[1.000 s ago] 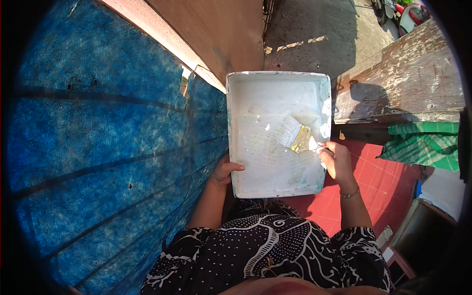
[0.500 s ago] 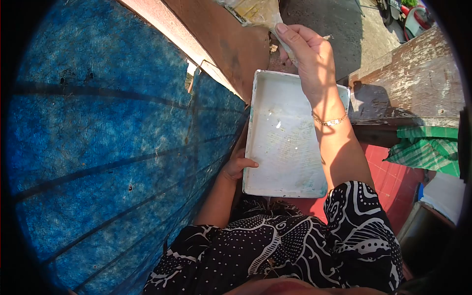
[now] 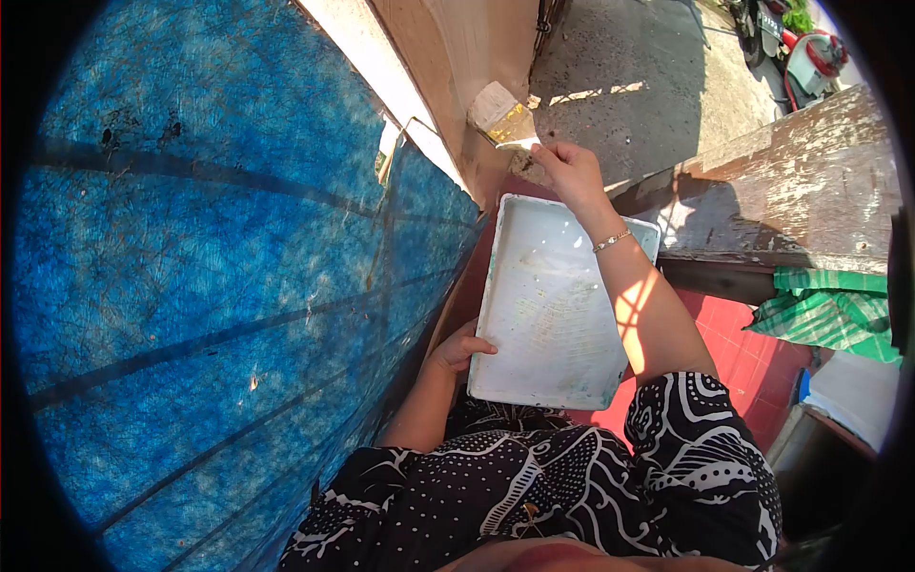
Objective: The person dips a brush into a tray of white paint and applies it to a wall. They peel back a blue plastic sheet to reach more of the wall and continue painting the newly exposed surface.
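My left hand (image 3: 462, 350) grips the left edge of a white paint tray (image 3: 548, 305), its thumb over the rim. Greenish and white paint smears mark the tray's inside, and a few wet white drops lie near its far end. Above the tray's far end, my right hand (image 3: 575, 179) is closed around the handle of a wide paintbrush (image 3: 507, 116). The brush has pale bristles and a yellow-stained ferrule, and it points away to the left, overlapping a cream-painted post (image 3: 486, 48) in this view. Fingers hide most of its handle.
A blue sheet (image 3: 219, 238) stretches along the whole left side. On the right stands a weathered wooden ledge (image 3: 791, 181), with a green checked cloth (image 3: 829, 310) hanging below it. Red tiles (image 3: 753, 372) cover the floor. Farther off, a motorbike (image 3: 810, 57) stands on concrete.
My right hand and the paintbrush have come lower in view, and the bristles now show fully against the post. The tray also sits slightly lower, still in my left hand.
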### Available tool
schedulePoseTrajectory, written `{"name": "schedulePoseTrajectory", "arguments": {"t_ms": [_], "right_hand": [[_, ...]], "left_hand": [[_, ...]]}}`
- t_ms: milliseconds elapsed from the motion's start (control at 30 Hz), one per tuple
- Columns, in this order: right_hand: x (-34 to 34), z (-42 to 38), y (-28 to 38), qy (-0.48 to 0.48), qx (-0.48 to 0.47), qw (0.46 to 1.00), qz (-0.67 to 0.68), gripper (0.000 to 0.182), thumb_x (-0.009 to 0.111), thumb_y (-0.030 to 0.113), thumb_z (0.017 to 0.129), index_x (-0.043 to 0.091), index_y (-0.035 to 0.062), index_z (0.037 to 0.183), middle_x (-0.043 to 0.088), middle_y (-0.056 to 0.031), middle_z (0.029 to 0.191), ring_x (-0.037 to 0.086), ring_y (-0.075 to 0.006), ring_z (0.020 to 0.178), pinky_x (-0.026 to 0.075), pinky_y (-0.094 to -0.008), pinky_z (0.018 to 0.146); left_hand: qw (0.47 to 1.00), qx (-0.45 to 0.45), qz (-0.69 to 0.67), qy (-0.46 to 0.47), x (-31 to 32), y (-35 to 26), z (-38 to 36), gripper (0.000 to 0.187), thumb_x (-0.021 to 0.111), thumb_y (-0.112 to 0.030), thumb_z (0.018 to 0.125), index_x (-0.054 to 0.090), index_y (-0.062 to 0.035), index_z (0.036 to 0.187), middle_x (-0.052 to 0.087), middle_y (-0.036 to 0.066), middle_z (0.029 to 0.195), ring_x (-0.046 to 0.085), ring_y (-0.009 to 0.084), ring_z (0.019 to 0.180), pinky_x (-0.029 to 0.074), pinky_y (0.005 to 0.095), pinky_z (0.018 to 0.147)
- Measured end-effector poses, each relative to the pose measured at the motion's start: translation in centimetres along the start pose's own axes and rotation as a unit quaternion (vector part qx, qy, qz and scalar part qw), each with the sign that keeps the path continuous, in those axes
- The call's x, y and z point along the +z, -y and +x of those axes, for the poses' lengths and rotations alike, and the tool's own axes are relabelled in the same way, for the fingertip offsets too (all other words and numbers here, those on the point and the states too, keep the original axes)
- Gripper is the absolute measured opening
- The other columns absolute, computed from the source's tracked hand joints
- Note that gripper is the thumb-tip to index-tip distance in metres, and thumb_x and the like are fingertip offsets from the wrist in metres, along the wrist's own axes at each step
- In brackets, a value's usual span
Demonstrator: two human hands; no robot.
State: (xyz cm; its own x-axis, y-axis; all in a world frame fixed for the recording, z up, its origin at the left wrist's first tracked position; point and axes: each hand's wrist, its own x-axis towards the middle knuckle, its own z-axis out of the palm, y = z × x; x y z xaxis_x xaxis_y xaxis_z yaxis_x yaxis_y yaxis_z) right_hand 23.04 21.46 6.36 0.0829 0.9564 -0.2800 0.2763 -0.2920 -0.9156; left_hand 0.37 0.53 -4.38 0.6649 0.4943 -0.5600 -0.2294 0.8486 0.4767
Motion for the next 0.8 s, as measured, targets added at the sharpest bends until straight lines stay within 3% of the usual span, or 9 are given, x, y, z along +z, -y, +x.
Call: {"name": "schedulePoseTrajectory", "arguments": {"t_ms": [67, 133, 267, 333, 467, 567, 633, 667, 800], "right_hand": [[-0.6, 0.5, -0.7, -0.010, 0.025, 0.993, -0.116, 0.039, 0.063, 0.041, 0.083, 0.068, 0.0031, 0.087, 0.065, -0.0074, 0.070, 0.061, -0.0201, 0.064, 0.046, -0.0325, 0.060], [-0.9, 0.6, 0.4, -0.019, 0.085, 0.951, -0.298, 0.041, 0.061, 0.043, 0.081, 0.069, 0.0044, 0.093, 0.069, -0.0141, 0.087, 0.066, -0.0319, 0.082, 0.049, -0.0399, 0.071], [-0.4, 1.2, 4.1, -0.012, 0.058, 0.910, -0.409, 0.038, 0.061, 0.038, 0.081, 0.069, 0.0043, 0.095, 0.067, -0.0174, 0.095, 0.064, -0.0350, 0.093, 0.049, -0.0415, 0.080], [-1.2, 0.7, 7.7, -0.034, -0.032, 0.893, -0.449, 0.040, 0.060, 0.046, 0.082, 0.069, 0.0073, 0.089, 0.068, -0.0158, 0.083, 0.065, -0.0337, 0.087, 0.049, -0.0414, 0.077], [-5.1, -3.1, 14.8, -0.110, -0.145, 0.898, -0.401, 0.044, 0.063, 0.050, 0.078, 0.071, 0.0075, 0.086, 0.067, -0.0132, 0.079, 0.065, -0.0309, 0.081, 0.049, -0.0399, 0.076], [-6.9, -5.2, 17.8, -0.152, -0.270, 0.921, -0.235, 0.033, 0.063, 0.038, 0.086, 0.067, 0.0052, 0.081, 0.054, -0.0022, 0.059, 0.052, -0.0128, 0.057, 0.041, -0.0280, 0.056], [-8.6, -4.8, 18.5, -0.078, -0.401, 0.911, -0.061, 0.029, 0.063, 0.030, 0.087, 0.067, 0.0014, 0.088, 0.062, -0.0041, 0.068, 0.056, -0.0087, 0.065, 0.045, -0.0258, 0.062], [-8.9, -4.3, 18.9, -0.150, -0.393, 0.902, -0.099, 0.026, 0.060, 0.030, 0.091, 0.062, 0.0050, 0.082, 0.049, 0.0020, 0.054, 0.043, -0.0073, 0.048, 0.033, -0.0234, 0.043], [-4.6, -2.2, 17.8, -0.071, -0.290, 0.953, 0.049, 0.030, 0.059, 0.032, 0.091, 0.062, 0.0047, 0.079, 0.046, 0.0027, 0.054, 0.040, -0.0053, 0.049, 0.031, -0.0223, 0.045]], "left_hand": [[1.000, -0.010, -0.012, -0.010, -0.3, 0.6, 0.2, 0.080, 0.063, -0.006, 0.058, 0.041, 0.0011, 0.135, 0.054, 0.015, 0.127, 0.051, 0.0257, 0.117, 0.036, 0.0355, 0.102], [1.000, -0.018, -0.010, -0.012, -0.5, 0.7, 0.0, 0.081, 0.063, -0.006, 0.058, 0.040, 0.0007, 0.135, 0.054, 0.015, 0.127, 0.051, 0.0257, 0.117, 0.036, 0.0357, 0.102], [0.999, -0.022, -0.006, -0.022, -1.0, 1.5, 0.0, 0.081, 0.063, -0.006, 0.057, 0.041, 0.0004, 0.135, 0.054, 0.014, 0.126, 0.051, 0.0258, 0.118, 0.038, 0.0364, 0.101], [0.999, -0.029, 0.000, -0.024, -0.8, 1.2, -0.2, 0.081, 0.063, -0.005, 0.057, 0.041, 0.0004, 0.135, 0.055, 0.014, 0.126, 0.051, 0.0260, 0.117, 0.038, 0.0365, 0.100], [1.000, -0.013, -0.005, -0.008, -0.6, 1.3, -0.1, 0.079, 0.063, -0.005, 0.058, 0.042, 0.0004, 0.134, 0.056, 0.014, 0.124, 0.053, 0.0264, 0.115, 0.039, 0.0363, 0.099], [0.999, -0.012, 0.002, -0.031, -0.9, 1.6, 0.0, 0.074, 0.063, -0.005, 0.058, 0.047, 0.0017, 0.130, 0.058, 0.014, 0.122, 0.055, 0.0260, 0.112, 0.040, 0.0360, 0.097], [0.999, -0.012, 0.002, -0.035, -1.1, 1.9, 0.0, 0.071, 0.063, -0.005, 0.059, 0.049, 0.0024, 0.128, 0.059, 0.014, 0.120, 0.055, 0.0257, 0.111, 0.041, 0.0359, 0.097], [0.999, -0.016, -0.001, -0.039, -1.2, 2.0, 0.1, 0.068, 0.064, -0.005, 0.060, 0.051, 0.0030, 0.126, 0.059, 0.014, 0.119, 0.056, 0.0253, 0.110, 0.041, 0.0357, 0.096], [0.999, -0.002, 0.004, -0.044, 0.5, 1.0, -0.6, 0.065, 0.064, -0.006, 0.061, 0.053, 0.0038, 0.124, 0.060, 0.014, 0.117, 0.057, 0.0251, 0.109, 0.041, 0.0354, 0.096]]}}
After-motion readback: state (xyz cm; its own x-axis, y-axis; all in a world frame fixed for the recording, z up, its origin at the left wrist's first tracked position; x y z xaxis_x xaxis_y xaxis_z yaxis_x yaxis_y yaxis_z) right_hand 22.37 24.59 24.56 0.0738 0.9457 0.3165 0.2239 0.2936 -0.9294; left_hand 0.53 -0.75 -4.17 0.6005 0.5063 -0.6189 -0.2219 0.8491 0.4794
